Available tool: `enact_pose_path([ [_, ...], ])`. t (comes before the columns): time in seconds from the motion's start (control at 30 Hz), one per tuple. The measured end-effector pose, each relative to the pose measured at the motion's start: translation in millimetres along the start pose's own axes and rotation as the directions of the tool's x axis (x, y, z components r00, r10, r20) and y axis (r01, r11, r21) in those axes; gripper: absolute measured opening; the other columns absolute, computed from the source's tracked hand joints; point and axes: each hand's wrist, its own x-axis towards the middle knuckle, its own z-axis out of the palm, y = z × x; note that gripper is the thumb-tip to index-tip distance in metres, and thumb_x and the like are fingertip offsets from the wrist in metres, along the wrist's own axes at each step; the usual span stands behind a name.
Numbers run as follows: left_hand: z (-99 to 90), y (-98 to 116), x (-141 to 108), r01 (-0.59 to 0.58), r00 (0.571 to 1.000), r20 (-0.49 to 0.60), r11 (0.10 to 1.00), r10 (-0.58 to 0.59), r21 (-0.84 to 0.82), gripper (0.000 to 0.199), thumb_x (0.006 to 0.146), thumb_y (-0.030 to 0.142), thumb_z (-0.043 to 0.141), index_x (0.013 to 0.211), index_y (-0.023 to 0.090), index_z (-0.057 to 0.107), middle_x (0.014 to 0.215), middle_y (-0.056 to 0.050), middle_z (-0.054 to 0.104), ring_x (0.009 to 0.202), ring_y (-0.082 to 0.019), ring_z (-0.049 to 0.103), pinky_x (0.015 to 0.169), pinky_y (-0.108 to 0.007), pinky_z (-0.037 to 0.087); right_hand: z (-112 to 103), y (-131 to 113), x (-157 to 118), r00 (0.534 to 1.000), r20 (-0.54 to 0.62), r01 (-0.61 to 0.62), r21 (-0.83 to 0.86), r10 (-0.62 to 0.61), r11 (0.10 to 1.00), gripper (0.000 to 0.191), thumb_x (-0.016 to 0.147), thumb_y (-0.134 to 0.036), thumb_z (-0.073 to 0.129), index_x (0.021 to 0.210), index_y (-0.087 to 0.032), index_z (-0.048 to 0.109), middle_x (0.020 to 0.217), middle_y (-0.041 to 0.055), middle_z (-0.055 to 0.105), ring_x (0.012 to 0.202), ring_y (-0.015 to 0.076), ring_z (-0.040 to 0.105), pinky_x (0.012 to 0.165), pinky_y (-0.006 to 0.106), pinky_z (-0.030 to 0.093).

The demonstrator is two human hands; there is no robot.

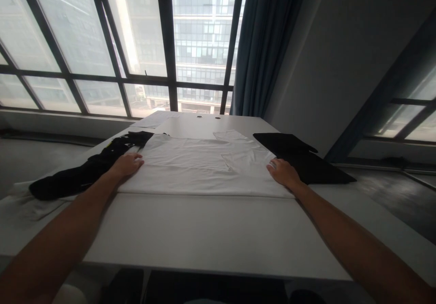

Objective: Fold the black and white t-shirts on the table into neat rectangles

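A white T-shirt [190, 167] lies spread sideways across the white table [204, 236], its front edge straight and its sleeve-like flaps folded over toward the right half. At its left end, my left hand [130, 164] is closed, with thumb and fingers pinching the fabric edge. My right hand [283, 171] grips the opposite end in the same way, fingers curled at the cloth. The fingertips are small and dim in this view. Both hands rest low, near the tabletop.
Left of the shirt is a heap of black clothing [81, 170], with pale cloth [37, 206] beneath it. Folded black fabric [306, 163] lies at the right. A flat white sheet [155, 120] is at the far left corner. Windows and a blue curtain [262, 45] stand beyond.
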Motion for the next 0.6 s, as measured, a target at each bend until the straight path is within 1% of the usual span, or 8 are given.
enact_pose_path([
  [0.07, 0.9, 5.5, 0.2, 0.061, 0.998, -0.015, 0.998, -0.061, 0.035, 0.051, 0.081, 0.045, 0.052, 0.116, 0.013, 0.070, 0.122, -0.019, 0.072, 0.117, -0.034, 0.065, 0.102, -0.040, 0.048, -1.7, -0.7, -1.3, 0.999, -0.009, -0.038, -0.054, 0.038, 0.998, 0.052, 0.100, -0.044, 0.042, 0.138, -0.013, 0.060, 0.141, 0.0215, 0.059, 0.127, 0.0362, 0.057, 0.100, 0.045, 0.047],
  [0.13, 1.1, 10.3, 0.1, 0.109, 0.994, -0.016, 0.992, -0.108, 0.062, 0.048, 0.081, 0.043, 0.054, 0.117, 0.014, 0.069, 0.118, -0.019, 0.073, 0.115, -0.035, 0.066, 0.100, -0.041, 0.049, -4.9, 2.6, -0.9, 0.998, 0.019, -0.064, -0.082, 0.065, 0.995, 0.055, 0.099, -0.049, 0.043, 0.138, -0.014, 0.060, 0.137, 0.0229, 0.061, 0.124, 0.0381, 0.059, 0.096, 0.047, 0.049],
  [0.2, -0.6, 14.6, -0.9, 0.126, 0.992, -0.012, 0.989, -0.126, 0.077, 0.047, 0.082, 0.041, 0.056, 0.119, 0.015, 0.068, 0.114, -0.019, 0.074, 0.113, -0.036, 0.067, 0.098, -0.042, 0.050, -9.6, 10.5, 1.4, 0.993, 0.093, -0.073, -0.066, 0.079, 0.995, 0.058, 0.096, -0.054, 0.051, 0.136, -0.015, 0.062, 0.133, 0.0230, 0.064, 0.120, 0.0383, 0.063, 0.094, 0.047, 0.050],
  [0.3, -8.0, 19.9, -3.3, 0.116, 0.993, 0.003, 0.990, -0.117, 0.084, 0.048, 0.085, 0.040, 0.056, 0.124, 0.014, 0.066, 0.115, -0.020, 0.074, 0.114, -0.038, 0.067, 0.097, -0.043, 0.050, -17.1, 27.2, 6.6, 0.976, 0.208, -0.072, -0.004, 0.071, 0.997, 0.064, 0.083, -0.060, 0.070, 0.131, -0.017, 0.066, 0.130, 0.0205, 0.068, 0.115, 0.0365, 0.067, 0.093, 0.045, 0.053],
  [0.37, -14.8, 21.9, -4.6, 0.112, 0.992, 0.049, 0.989, -0.117, 0.102, 0.051, 0.086, 0.042, 0.057, 0.128, 0.014, 0.063, 0.117, -0.020, 0.073, 0.116, -0.040, 0.065, 0.098, -0.045, 0.049, -20.8, 37.4, 9.1, 0.966, 0.246, -0.078, -0.007, 0.078, 0.997, 0.070, 0.072, -0.062, 0.080, 0.126, -0.019, 0.068, 0.128, 0.0198, 0.069, 0.115, 0.0370, 0.068, 0.092, 0.044, 0.054],
  [0.43, -20.7, 22.2, -5.3, 0.110, 0.984, 0.129, 0.985, -0.127, 0.134, 0.054, 0.087, 0.044, 0.059, 0.131, 0.014, 0.061, 0.117, -0.020, 0.073, 0.116, -0.041, 0.065, 0.098, -0.047, 0.047, -23.1, 44.3, 10.3, 0.960, 0.265, -0.087, -0.027, 0.091, 0.996, 0.071, 0.065, -0.062, 0.085, 0.118, -0.018, 0.071, 0.125, 0.0201, 0.071, 0.112, 0.0380, 0.069, 0.091, 0.045, 0.055],
  [0.5, -23.9, 21.3, -5.7, 0.098, 0.973, 0.194, 0.983, -0.128, 0.156, 0.055, 0.088, 0.045, 0.061, 0.133, 0.013, 0.059, 0.118, -0.019, 0.073, 0.114, -0.040, 0.066, 0.098, -0.046, 0.047, -24.9, 47.8, 10.2, 0.955, 0.283, -0.086, -0.027, 0.090, 0.996, 0.066, 0.062, -0.061, 0.087, 0.111, -0.018, 0.074, 0.119, 0.0194, 0.073, 0.107, 0.0379, 0.071, 0.087, 0.045, 0.057],
  [0.6, -24.1, 19.6, -5.4, 0.057, 0.970, 0.223, 0.986, -0.091, 0.156, 0.052, 0.092, 0.040, 0.060, 0.135, 0.010, 0.056, 0.120, -0.019, 0.072, 0.112, -0.036, 0.067, 0.098, -0.041, 0.046, -29.1, 49.0, 8.5, 0.938, 0.335, -0.093, -0.002, 0.088, 0.996, 0.055, 0.063, -0.053, 0.089, 0.104, -0.018, 0.076, 0.114, 0.0179, 0.074, 0.101, 0.0357, 0.072, 0.083, 0.042, 0.057],
])
